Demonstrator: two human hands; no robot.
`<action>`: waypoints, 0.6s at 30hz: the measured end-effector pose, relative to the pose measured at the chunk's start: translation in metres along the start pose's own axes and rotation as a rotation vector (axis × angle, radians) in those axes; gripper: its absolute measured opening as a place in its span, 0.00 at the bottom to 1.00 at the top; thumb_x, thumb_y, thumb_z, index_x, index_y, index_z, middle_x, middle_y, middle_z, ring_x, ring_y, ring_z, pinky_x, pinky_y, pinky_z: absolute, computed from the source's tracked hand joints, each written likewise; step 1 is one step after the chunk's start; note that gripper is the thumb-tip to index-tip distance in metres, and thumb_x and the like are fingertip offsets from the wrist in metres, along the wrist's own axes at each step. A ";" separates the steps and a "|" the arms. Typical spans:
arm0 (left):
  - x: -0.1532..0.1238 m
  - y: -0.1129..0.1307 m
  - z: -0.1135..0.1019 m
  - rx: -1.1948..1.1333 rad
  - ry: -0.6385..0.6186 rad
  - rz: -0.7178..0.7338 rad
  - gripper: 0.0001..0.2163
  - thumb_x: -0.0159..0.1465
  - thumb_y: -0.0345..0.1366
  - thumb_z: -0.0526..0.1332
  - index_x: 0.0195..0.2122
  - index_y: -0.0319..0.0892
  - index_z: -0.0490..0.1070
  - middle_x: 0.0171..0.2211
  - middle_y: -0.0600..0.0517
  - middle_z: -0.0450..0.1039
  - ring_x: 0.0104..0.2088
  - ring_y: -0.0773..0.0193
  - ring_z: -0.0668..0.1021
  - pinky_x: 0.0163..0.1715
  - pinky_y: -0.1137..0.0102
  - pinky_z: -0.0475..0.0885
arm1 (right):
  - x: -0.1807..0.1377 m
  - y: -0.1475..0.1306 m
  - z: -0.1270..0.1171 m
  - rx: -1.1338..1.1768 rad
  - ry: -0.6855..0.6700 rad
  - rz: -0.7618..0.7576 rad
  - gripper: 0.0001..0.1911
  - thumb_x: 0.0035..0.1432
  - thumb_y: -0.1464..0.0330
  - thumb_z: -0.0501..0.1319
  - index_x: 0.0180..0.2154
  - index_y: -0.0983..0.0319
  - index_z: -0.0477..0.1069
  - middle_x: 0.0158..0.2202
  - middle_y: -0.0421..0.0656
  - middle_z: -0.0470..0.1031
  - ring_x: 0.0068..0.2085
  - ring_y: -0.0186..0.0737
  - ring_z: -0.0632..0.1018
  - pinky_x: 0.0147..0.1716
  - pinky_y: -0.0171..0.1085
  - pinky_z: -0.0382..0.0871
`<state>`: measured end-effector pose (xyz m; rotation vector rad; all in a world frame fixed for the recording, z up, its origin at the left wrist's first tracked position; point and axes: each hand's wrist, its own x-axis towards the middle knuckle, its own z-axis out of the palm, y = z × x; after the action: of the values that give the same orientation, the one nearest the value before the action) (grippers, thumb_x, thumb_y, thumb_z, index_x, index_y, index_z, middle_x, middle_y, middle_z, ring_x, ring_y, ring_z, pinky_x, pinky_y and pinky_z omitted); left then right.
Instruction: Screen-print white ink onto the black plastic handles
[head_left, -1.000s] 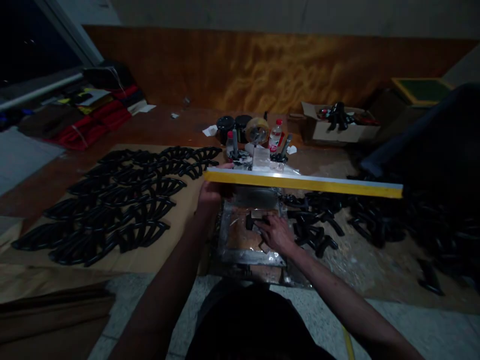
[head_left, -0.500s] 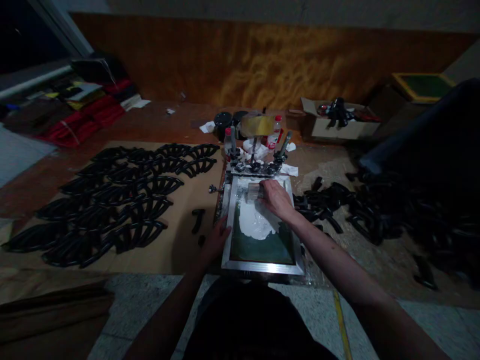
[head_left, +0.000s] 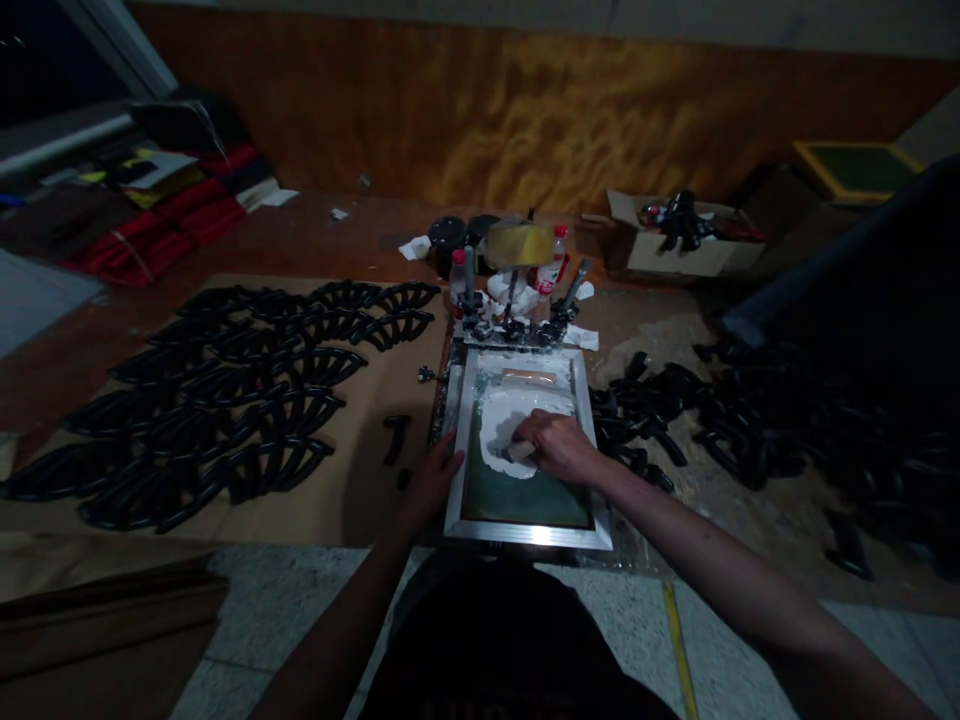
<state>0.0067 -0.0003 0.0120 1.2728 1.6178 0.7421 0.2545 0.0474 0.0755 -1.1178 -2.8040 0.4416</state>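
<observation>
I see a passable cardboard strip [head_left: 364, 420] left of centre, between the rows of black parts [head_left: 225, 405] and the metal frame [head_left: 530, 536], though a loose black piece [head_left: 396, 440] lies in it. Clamps [head_left: 562, 325] stand along the frame's top edge, bottles [head_left: 548, 277] behind; at centre right, a black heap [head_left: 667, 390] crowds its side.

Red bundle [head_left: 133, 240] at L; open ctn [head_left: 664, 258] back R, nr yellow-framed panel [head_left: 862, 168]; red-cap btls [head_left: 550, 270] ctr.

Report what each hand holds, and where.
The right hand grips a small tan block-shaped tool by its right end. The left hand is at a silver rectangular metal frame; any grip there is unclear.
</observation>
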 end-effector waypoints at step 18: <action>-0.018 0.081 -0.036 -0.176 0.154 0.131 0.20 0.66 0.49 0.51 0.44 0.42 0.76 0.45 0.46 0.77 0.46 0.56 0.77 0.45 0.65 0.73 | 0.010 0.101 -0.068 0.269 0.664 0.542 0.20 0.64 0.60 0.55 0.52 0.64 0.73 0.41 0.49 0.78 0.39 0.44 0.77 0.41 0.40 0.69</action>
<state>0.0070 0.0086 0.1026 1.2265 1.5622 1.0629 0.3264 0.1401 0.1094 -1.5853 -1.8118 0.3746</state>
